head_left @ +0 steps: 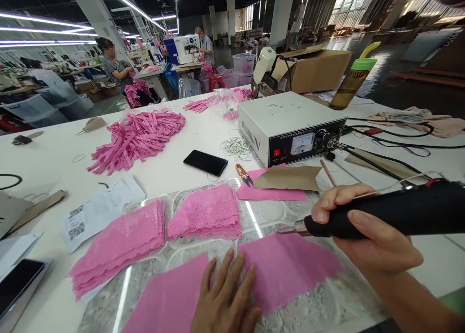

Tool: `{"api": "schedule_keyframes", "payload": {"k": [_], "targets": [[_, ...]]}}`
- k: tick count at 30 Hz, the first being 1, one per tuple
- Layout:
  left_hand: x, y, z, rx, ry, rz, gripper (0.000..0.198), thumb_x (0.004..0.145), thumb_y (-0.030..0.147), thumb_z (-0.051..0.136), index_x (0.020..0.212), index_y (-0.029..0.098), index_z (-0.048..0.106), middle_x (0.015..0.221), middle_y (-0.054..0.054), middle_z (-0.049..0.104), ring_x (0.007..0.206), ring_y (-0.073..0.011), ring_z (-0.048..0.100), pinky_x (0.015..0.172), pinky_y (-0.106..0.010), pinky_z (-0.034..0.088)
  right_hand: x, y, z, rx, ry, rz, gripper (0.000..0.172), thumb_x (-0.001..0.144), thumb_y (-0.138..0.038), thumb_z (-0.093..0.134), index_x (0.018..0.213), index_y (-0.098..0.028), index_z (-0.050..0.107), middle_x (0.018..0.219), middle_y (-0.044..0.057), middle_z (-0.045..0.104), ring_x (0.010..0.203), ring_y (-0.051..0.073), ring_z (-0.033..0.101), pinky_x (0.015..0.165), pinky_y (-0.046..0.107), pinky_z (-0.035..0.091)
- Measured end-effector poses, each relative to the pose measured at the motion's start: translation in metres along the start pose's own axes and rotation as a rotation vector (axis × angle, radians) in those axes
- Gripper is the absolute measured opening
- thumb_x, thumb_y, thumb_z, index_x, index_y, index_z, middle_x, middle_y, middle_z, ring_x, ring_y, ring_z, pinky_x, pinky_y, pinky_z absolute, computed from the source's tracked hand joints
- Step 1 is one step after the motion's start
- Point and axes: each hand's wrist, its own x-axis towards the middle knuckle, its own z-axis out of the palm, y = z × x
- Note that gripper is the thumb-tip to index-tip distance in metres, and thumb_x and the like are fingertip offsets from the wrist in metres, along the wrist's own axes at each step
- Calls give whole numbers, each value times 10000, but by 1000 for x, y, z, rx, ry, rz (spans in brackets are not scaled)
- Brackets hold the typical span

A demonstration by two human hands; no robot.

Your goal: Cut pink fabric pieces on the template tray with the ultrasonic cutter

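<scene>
My right hand [378,231] is wrapped round a thick black handheld tool with a metal tip [392,209]. Its tip touches or hovers just over the upper edge of a pink fabric piece [290,270]; I cannot tell which. Fingers spread, my left hand [227,294] lies flat between that piece and a second pink fabric piece [174,294], touching both. Both lie on a clear patterned mat [327,299]. Behind them are two stacks of pink lace pieces, one on the left [123,241] and one in the middle [207,212].
A grey control box [290,120] with a dial stands at the back right, cables on its right. Orange-handled thread snips [243,173], a phone [205,162] and a pile of pink strips [141,134] lie behind the stacks. A bottle [352,83] stands farther back. People sit beyond the table.
</scene>
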Motion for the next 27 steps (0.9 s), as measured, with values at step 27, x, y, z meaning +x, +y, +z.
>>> {"api": "schedule_keyframes", "payload": {"k": [27], "targets": [[-3, -3, 0, -9, -10, -4, 317, 952, 349, 510, 1204, 201, 633, 1233, -59, 653, 1318, -202, 455, 1178, -359, 165, -3, 12, 0, 0, -49, 0, 73, 798, -290, 683, 833, -227, 671, 724, 19, 585, 573, 167, 579, 519, 311, 523]]}}
